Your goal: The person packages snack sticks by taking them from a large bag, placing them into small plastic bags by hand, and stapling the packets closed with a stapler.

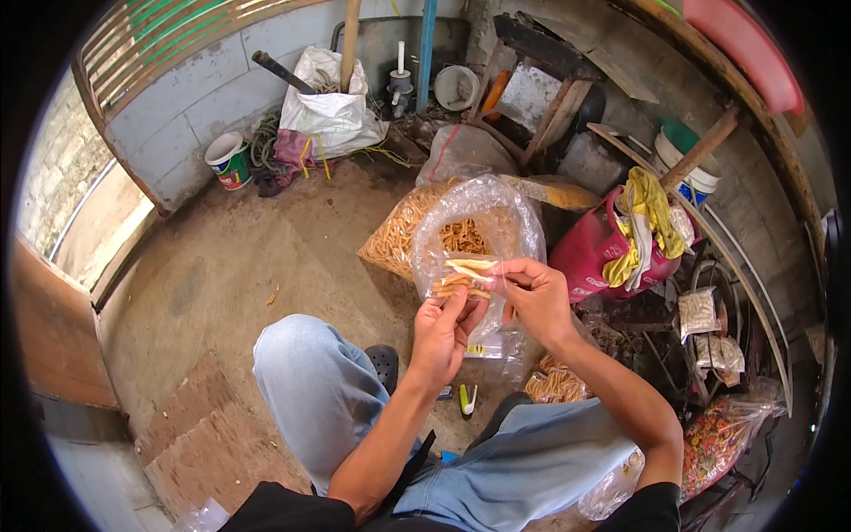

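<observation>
My left hand (443, 335) grips a small clear bag of stick snacks (454, 285) from below, its thumb pressed on the front. At the bag's upper right, my right hand (539, 297) pinches the plastic edge between thumb and fingers. Behind them stands a large open plastic bag (390, 235) of loose brown stick snacks, its clear mouth spread wide. On the floor by my right leg are small filled snack bags (556, 381). A green and white tool (467, 400), too small to name surely, lies between my feet.
A pink-red sack (585, 248) with yellow cloth (651, 217) on top stands to the right. A paint bucket (229, 161) and white sack (330, 115) line the back wall. Low right holds a bag of colourful snacks (722, 443). Boards (208, 434) lie at left.
</observation>
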`<state>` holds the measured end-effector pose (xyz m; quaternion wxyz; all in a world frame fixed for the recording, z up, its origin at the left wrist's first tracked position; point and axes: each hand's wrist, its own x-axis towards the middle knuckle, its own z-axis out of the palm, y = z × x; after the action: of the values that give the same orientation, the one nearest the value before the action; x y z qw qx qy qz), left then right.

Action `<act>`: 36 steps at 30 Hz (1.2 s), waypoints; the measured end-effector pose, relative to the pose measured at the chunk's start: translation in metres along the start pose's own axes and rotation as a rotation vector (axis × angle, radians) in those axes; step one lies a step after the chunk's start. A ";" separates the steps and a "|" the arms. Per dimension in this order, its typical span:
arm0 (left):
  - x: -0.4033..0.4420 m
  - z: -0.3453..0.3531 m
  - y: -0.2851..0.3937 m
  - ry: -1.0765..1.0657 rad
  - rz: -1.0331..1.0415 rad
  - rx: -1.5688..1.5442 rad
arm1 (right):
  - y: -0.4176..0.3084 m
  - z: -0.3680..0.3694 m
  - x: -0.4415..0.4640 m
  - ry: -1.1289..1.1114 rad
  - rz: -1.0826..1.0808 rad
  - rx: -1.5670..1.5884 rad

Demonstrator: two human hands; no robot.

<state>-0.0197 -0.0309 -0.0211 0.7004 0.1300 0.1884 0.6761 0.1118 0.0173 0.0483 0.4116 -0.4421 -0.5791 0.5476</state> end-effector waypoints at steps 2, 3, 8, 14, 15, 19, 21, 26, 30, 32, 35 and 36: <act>0.002 -0.004 0.001 0.025 0.009 0.001 | 0.001 0.000 0.000 -0.026 -0.027 -0.016; 0.001 -0.004 0.003 0.027 0.009 0.000 | 0.002 0.000 -0.001 -0.050 -0.054 -0.032; -0.004 0.007 0.010 0.017 -0.007 0.062 | 0.015 -0.008 -0.003 0.028 -0.251 -0.281; -0.004 0.003 0.011 0.008 -0.002 0.012 | 0.003 -0.011 -0.001 0.123 -0.627 -0.573; -0.004 0.004 0.012 0.008 0.000 0.011 | 0.001 -0.011 -0.002 0.115 -0.553 -0.549; -0.004 0.007 0.015 0.005 -0.013 -0.028 | 0.010 -0.014 -0.001 0.064 -0.450 -0.434; -0.004 0.004 0.014 0.009 -0.015 -0.034 | 0.011 -0.013 -0.003 0.060 -0.335 -0.334; -0.005 0.005 0.009 -0.034 0.011 0.082 | 0.017 -0.011 -0.001 0.054 -0.344 -0.234; -0.007 0.010 0.010 -0.011 0.003 0.068 | 0.020 -0.017 0.004 -0.054 -0.421 -0.262; -0.004 0.000 0.009 -0.026 -0.028 0.030 | 0.007 -0.018 -0.001 -0.111 -0.372 -0.268; -0.004 -0.002 0.011 0.006 -0.031 0.012 | 0.009 -0.021 0.000 -0.181 -0.363 -0.287; -0.003 -0.002 0.011 0.006 -0.031 0.011 | 0.013 -0.023 0.001 -0.190 -0.404 -0.300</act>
<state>-0.0302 -0.0338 -0.0178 0.7096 0.1287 0.1963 0.6644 0.1342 0.0244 0.0369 0.3861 -0.3204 -0.7662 0.4014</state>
